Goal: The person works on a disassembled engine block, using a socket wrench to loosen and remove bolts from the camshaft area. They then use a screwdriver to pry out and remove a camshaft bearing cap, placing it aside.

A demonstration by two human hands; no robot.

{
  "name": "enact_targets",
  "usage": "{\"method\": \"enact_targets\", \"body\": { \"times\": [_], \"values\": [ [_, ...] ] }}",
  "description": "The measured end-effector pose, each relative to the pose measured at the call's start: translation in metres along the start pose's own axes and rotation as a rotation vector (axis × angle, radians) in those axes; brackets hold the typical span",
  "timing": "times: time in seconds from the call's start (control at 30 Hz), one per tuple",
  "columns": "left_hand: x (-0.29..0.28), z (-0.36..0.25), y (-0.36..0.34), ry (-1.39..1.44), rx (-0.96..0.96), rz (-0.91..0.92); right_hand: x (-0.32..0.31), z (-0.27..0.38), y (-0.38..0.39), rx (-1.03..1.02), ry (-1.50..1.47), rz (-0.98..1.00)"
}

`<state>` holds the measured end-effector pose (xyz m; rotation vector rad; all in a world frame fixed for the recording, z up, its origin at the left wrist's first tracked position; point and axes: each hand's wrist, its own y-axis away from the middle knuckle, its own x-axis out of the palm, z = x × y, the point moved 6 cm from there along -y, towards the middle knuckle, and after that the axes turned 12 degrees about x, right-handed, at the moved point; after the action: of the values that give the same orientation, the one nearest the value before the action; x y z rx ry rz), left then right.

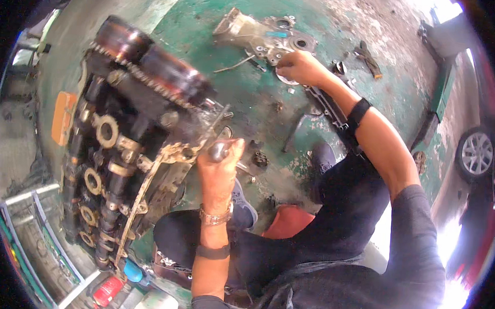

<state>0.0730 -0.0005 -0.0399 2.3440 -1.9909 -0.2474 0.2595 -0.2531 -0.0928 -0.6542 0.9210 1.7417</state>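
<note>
The left hand (218, 165) is making a fist around a tool (218, 150), and the tool's round, shiny end is showing at the top. This hand is sitting just beside the right edge of the big dark engine (169, 118); I cannot tell if they are touching. The engine is filling the left side, with two toothed wheels (176, 74) sitting at its far end and a row of pale rings (107, 130) running down toward the near end. The right hand (298, 68) is bending down over a white disc (287, 79) on the far green floor (250, 99). Its fingers are curling in, but I cannot tell if they are gripping anything. A grey metal cover (239, 30) is lying just past that hand, with a blue patch showing on it. A dark glove (368, 60) is lying farther right. A red thing (289, 220) is lying near, between the person's legs. A car wheel (477, 153) is standing far over on the right.
</note>
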Motion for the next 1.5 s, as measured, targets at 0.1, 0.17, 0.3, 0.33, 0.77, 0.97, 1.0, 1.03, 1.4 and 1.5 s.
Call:
{"method": "enact_targets", "body": {
  "times": [0.1,0.17,0.3,0.33,0.77,0.97,1.0,1.03,1.4,1.5],
  "values": [
    [0.000,-0.002,0.002,-0.037,-0.013,0.035,-0.017,0.016,0.009,0.039,-0.261,0.011],
    [0.000,-0.008,0.004,0.000,0.050,0.036,-0.032,0.024,0.012,0.109,-0.396,0.007],
    [-0.003,-0.011,0.006,0.072,0.071,0.042,-0.056,0.032,0.021,0.197,-0.626,-0.071],
    [-0.005,-0.012,0.006,0.053,0.092,0.040,-0.057,0.035,0.022,0.166,-0.633,-0.057],
    [-0.006,-0.004,0.010,0.001,0.039,0.084,-0.035,-0.032,-0.014,0.322,-0.634,-0.122],
    [0.006,0.002,0.007,-0.005,-0.078,0.088,0.036,-0.088,-0.069,0.277,0.129,-0.105],
    [0.007,0.004,0.006,-0.017,-0.114,0.082,0.050,-0.102,-0.073,0.396,0.067,-0.088],
    [0.008,0.006,0.006,-0.036,-0.153,0.072,0.067,-0.115,-0.075,0.520,-0.131,-0.067],
    [0.024,0.002,0.002,-0.025,-0.153,0.168,0.175,-0.089,-0.122,0.326,-0.050,0.177],
    [0.025,0.001,0.001,-0.027,-0.185,0.142,0.179,-0.066,-0.136,0.248,-0.025,0.081]
  ]
}}
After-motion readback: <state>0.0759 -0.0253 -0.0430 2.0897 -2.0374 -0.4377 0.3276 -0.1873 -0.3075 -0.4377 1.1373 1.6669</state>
